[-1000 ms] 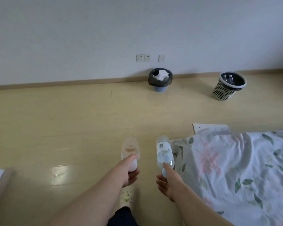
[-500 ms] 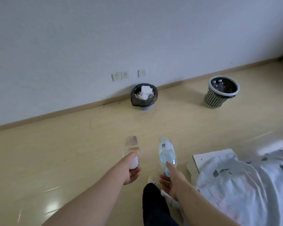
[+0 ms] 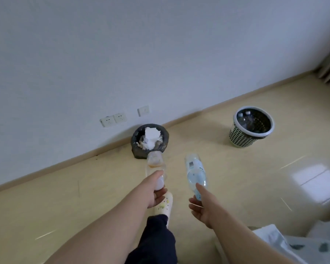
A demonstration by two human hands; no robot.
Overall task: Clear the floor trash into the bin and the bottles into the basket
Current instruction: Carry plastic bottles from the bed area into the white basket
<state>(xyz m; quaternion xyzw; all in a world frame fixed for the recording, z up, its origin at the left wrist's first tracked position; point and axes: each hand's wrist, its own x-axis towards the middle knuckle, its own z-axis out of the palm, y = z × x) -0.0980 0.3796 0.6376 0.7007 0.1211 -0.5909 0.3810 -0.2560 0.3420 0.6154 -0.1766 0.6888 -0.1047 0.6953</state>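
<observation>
Clear plastic filled both hands in the head view. The left hand was closed around the capped end of a clear plastic bottle with an amber residue, its base pointing forward toward the wall. The right hand gripped the neck end of a clear plastic water bottle with a pale blue label, which also stuck out forward and up, away from the palm.

Ahead, against the skirting board, stood a round bin lined with a dark bag and heaped with white crumpled paper. Well to its right, apart from the wall, stood a white perforated plastic basket, with a few bottles already lying inside. The amber-stained bottle overlapped the bin's near edge in the picture, though it appeared to be held in the air short of it; the basket lay well beyond the reach of either hand, across bare pale wooden floor.

Judging from this, the main risk was the wrong container: the bin sat nearer and straight ahead, so a bottle could be dropped there instead. Each bottle was held only at its narrow end, so either could swing or slip on the way. A toss from this range could strike the basket's rim and roll off.
</observation>
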